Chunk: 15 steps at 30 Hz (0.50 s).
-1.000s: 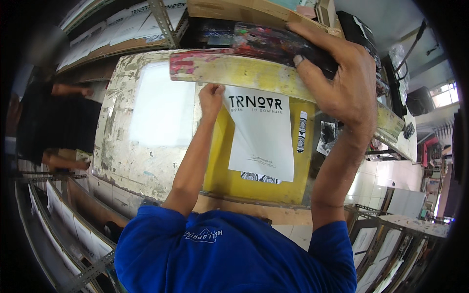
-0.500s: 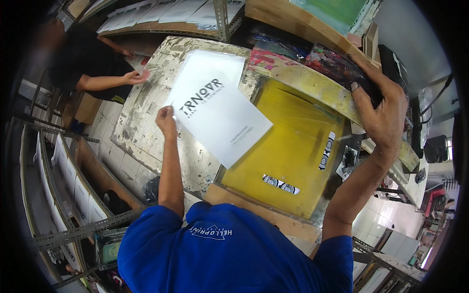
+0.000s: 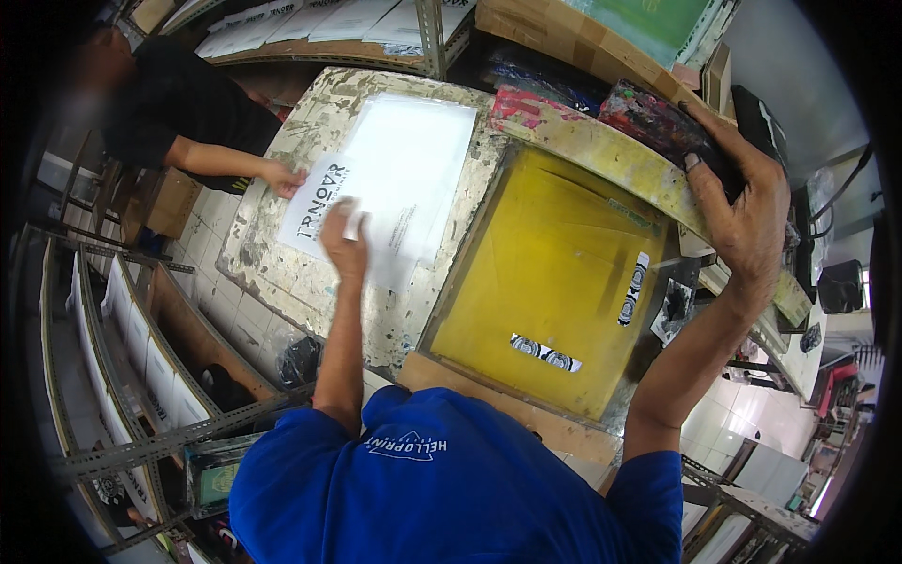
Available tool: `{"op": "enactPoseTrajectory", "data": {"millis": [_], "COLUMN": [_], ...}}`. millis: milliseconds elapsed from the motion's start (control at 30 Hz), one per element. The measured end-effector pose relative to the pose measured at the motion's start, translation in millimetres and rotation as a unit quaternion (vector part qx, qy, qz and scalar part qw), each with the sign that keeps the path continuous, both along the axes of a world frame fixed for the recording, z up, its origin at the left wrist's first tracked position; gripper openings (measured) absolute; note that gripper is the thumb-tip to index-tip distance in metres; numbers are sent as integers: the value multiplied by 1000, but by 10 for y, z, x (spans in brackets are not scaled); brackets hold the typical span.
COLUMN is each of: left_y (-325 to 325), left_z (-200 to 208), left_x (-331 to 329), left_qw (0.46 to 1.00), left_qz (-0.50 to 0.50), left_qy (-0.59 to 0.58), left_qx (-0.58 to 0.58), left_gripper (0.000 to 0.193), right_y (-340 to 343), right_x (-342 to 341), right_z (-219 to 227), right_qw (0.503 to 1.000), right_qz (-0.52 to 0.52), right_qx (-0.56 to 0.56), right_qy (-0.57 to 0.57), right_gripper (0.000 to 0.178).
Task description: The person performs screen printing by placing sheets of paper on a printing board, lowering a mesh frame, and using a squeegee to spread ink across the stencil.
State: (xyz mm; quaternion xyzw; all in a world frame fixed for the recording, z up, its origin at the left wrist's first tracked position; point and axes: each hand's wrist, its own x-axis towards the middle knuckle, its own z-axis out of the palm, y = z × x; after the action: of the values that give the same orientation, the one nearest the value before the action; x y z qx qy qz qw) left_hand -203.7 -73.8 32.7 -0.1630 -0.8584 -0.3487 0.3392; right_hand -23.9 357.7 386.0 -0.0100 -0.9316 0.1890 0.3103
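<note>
My left hand (image 3: 345, 246), smeared by motion, is over the printed white sheet (image 3: 315, 202) on the paint-worn table; whether its fingers grip the sheet is unclear. Another person's hand (image 3: 285, 177) reaches in from the left and touches that sheet's left edge. Beneath it, a blank white sheet (image 3: 418, 141) lies on the tabletop. At the right, my right hand (image 3: 742, 202) is closed round the far right corner of a paint-stained screen-printing frame (image 3: 592, 150), thumb on its near side. The frame's yellow mesh (image 3: 536, 282) bears two black-and-white patterned strips.
The worn table (image 3: 282, 254) stands left of the frame. A cardboard box (image 3: 573, 42) and an ink-stained dark block (image 3: 653, 122) sit behind the frame. Metal racks with printed sheets (image 3: 164, 376) stand at the left, and more sheets (image 3: 319, 23) fill a far shelf.
The printed sheet has moved left, off the yellow mesh and toward the other person, whose hand now touches it. My left hand has moved slightly right and nearer. My right hand stays on the frame.
</note>
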Motion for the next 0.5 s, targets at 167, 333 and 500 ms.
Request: {"op": "enactPoseTrajectory", "data": {"millis": [167, 333, 500], "left_y": [814, 931, 969], "left_z": [-185, -375, -296], "left_x": [554, 546, 356], "left_qw": [974, 971, 982], "left_qz": [-56, -48, -37], "left_qy": [-128, -168, -151], "left_qx": [-179, -163, -111], "left_gripper": [31, 14, 8], "right_y": [21, 19, 7], "right_x": [-12, -17, -14], "right_z": [20, -1, 44], "right_qw": [1000, 1000, 1000], "right_qz": [2, -3, -12], "right_qx": [18, 13, 20], "right_qy": [-1, 14, -3], "right_gripper": [44, 42, 41]}}
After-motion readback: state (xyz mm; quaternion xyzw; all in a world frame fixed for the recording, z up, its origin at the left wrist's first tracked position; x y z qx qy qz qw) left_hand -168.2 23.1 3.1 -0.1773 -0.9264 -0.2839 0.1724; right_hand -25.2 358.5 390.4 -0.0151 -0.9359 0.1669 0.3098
